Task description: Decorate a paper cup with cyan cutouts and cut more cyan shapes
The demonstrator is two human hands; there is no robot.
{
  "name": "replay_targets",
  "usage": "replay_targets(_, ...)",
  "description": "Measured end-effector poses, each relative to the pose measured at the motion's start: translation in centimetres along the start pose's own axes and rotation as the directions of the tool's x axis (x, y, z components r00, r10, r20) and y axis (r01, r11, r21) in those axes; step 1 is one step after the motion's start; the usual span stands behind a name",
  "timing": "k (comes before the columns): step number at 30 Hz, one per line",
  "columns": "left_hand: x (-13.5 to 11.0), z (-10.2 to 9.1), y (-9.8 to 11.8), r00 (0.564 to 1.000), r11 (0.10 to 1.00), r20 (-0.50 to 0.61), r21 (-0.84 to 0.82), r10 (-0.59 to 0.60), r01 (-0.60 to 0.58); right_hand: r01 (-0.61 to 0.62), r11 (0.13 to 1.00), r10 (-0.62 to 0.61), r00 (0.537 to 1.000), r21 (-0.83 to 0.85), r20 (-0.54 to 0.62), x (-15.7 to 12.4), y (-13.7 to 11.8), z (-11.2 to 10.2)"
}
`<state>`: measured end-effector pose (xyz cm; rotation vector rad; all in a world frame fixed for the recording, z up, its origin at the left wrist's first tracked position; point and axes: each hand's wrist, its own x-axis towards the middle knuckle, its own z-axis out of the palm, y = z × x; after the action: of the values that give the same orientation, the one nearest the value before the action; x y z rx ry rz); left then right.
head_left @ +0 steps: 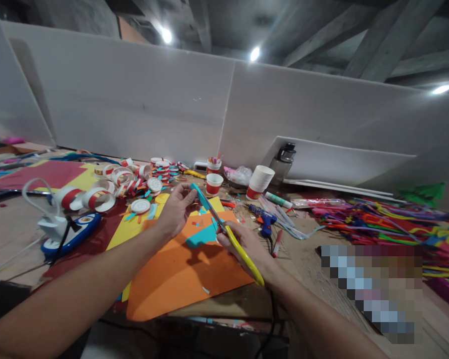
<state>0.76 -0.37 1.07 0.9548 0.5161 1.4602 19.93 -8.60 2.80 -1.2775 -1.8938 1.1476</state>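
My left hand (pixel 177 208) pinches the top end of a narrow teal paper strip (pixel 201 197) above the table. My right hand (pixel 247 247) is closed round the yellow handles of a pair of scissors (pixel 239 249), whose metal blades run up along the strip. Both hands hover over an orange foam sheet (pixel 179 271), on which lies a teal offcut (pixel 202 237). Yellow sheets (pixel 132 227) stick out from under the orange one.
Cut red-and-white paper cup rings (pixel 97 197) litter the left side. Paper cups (pixel 260 182), a blue glue gun (pixel 265 219), markers and a dark bottle (pixel 282 159) stand behind. Coloured pipe cleaners (pixel 396 224) pile at right. A white charger and a blue tool (pixel 69 234) lie at left. White panels wall the table.
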Motion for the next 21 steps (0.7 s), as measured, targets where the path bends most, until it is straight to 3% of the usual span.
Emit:
replay_targets(7, 0.30, -0.14, 0.34, 0.999, 0.999, 0.016, 0.002, -0.040, 0.040, 0.006, 0.997, -0.006, 1.000, -0.074, -0.004, -0.16, -0.38, -0.21)
replay_targets(21, 0.16, 0.11, 0.91, 0.994, 0.994, 0.038, 0.046, -0.099, 0.097, 0.004, 1.000, -0.004, 1.000, -0.026, 0.016, -0.15, -0.05, -0.17)
